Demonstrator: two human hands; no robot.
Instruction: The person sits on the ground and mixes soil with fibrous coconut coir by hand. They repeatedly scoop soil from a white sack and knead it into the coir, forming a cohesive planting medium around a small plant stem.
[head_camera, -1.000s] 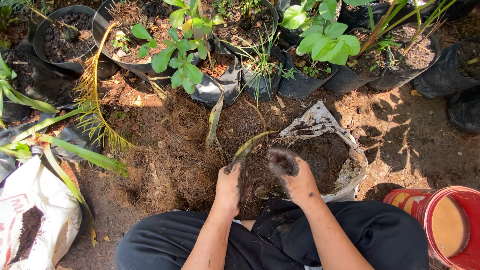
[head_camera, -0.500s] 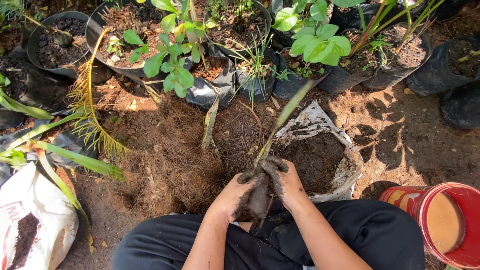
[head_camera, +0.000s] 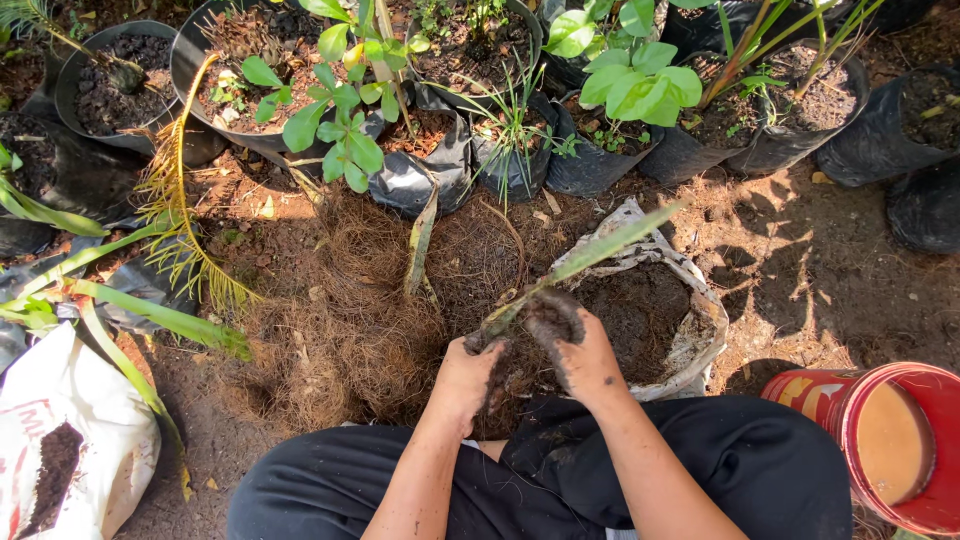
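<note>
Left hand: the left hand is curled, fingers pressed together around the base of a young plant, at the root end, low in front of the knees.
Right hand: the right hand is cupped and coated in dark soil, fingers bent over the plant's root clump from the other side — touching it.
Plant: one long green leaf slants up and right from between the hands, over the sack behind; the roots are mostly hidden by fingers and dirt.
Soil sack: an open white sack of dark soil sits just beyond the right hand, its rim rolled down.
Fibre pile: brown coconut fibre spreads on the ground left of the hands.
Bucket: a red bucket with tan liquid stands to the right, apart from the hands.
Further out: black grow bags with leafy seedlings line the top — and a white bag lies at lower left.
</note>
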